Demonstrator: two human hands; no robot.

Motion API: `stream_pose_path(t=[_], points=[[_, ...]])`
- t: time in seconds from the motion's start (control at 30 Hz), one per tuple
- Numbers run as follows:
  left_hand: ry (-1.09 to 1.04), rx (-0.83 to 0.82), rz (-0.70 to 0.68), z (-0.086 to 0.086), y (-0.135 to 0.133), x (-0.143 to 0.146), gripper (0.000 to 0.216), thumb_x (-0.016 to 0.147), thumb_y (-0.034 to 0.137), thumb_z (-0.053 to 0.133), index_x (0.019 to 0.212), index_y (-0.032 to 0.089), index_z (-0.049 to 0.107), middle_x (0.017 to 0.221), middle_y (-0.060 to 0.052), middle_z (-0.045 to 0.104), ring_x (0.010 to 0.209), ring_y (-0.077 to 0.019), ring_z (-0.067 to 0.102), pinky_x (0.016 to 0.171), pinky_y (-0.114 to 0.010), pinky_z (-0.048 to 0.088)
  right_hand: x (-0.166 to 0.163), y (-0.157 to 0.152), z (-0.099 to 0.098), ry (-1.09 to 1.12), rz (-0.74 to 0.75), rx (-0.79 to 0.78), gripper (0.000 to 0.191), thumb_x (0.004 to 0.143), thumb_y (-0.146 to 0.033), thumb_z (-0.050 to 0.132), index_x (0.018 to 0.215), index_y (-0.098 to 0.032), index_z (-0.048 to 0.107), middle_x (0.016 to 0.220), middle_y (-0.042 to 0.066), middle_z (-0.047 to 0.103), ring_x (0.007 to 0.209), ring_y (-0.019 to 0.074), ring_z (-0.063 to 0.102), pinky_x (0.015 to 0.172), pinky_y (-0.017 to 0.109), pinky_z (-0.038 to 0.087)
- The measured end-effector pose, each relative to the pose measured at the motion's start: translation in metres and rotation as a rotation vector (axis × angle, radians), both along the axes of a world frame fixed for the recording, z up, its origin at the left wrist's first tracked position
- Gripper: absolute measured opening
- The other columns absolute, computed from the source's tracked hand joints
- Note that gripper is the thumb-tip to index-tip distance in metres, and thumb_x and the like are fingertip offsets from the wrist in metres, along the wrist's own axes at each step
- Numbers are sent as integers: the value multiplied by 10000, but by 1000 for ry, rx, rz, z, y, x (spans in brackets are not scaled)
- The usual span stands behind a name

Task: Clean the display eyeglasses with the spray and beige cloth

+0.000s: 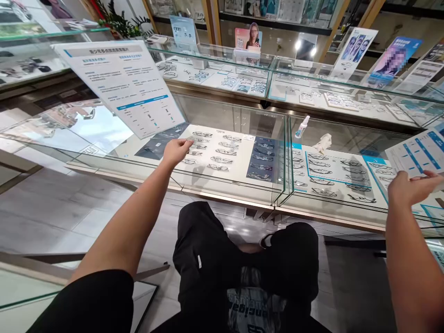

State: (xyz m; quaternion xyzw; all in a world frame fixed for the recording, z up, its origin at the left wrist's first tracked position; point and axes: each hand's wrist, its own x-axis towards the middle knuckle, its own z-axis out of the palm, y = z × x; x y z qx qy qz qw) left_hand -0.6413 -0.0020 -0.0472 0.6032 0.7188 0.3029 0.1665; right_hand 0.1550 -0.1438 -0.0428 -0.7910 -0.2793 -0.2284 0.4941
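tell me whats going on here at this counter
A person sits at a glass counter with rows of eyeglasses under its top. The left hand is over the glass, its fingers drawn together; whether they grip something small isn't clear. A printed sheet is just beyond it. The right hand is at the lower edge of a second sheet. A spray bottle and a crumpled cloth or tissue sit on the counter.

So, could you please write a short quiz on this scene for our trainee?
1. True or false: the white bottle stands left of the crumpled cloth or tissue in the picture.
2. Fill in: the glass case nearest the left hand displays ____.
3. Which hand is closer to the printed sheet at the picture's right edge? A) left B) right

Key: 1. True. 2. Eyeglasses. 3. B, the right hand.
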Motion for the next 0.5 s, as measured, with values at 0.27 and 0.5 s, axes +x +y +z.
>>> stream_pose_path(t=[0.27,0.5], points=[[-88,160,45,-10,-13,6,401,991,504,533,721,211,579,668,-19,537,684,-189,498,694,-339,349,-203,21,4,-61,659,-272,412,847,-330,645,1242,-238,575,782,-13,589,723,242,593,746,388,426],[-522,468,492,-67,-128,72,142,979,324,605,1060,231,534,1239,-88,571,1210,-217,546,1088,-349,442,-337,102,12,-394,1033,-618,243,999,-341,492,1023,-213,696,659,45,645,595,215,472,649,339,226]])
